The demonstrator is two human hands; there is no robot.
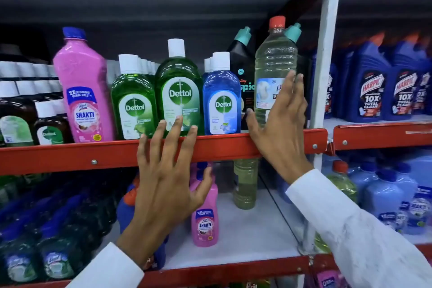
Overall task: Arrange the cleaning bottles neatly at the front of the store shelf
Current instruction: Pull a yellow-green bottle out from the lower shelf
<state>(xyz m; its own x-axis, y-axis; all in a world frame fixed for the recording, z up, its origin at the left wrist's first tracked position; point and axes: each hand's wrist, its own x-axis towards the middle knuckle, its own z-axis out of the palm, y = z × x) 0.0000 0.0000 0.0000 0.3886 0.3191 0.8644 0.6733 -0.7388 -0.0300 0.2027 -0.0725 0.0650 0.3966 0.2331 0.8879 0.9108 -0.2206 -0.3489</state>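
1. Pink Shakti bottle (83, 91): stands tilted at the shelf front, well left of the left fingertips; judged to need straightening.
2. Left hand (168, 170): fingers (176, 127) splayed, holding nothing, tips at the base of the tall green Dettol bottle (178, 98), over the red shelf rail (70, 156). Advice: press evenly, keep labels facing out.
3. Blue Dettol bottle (222, 103): between the hands.
4. Right hand (278, 128): open, loosely cupping the clear red-capped bottle (273, 70), thumb left, fingers right. Advice: steady low; it looks tall and tippy.
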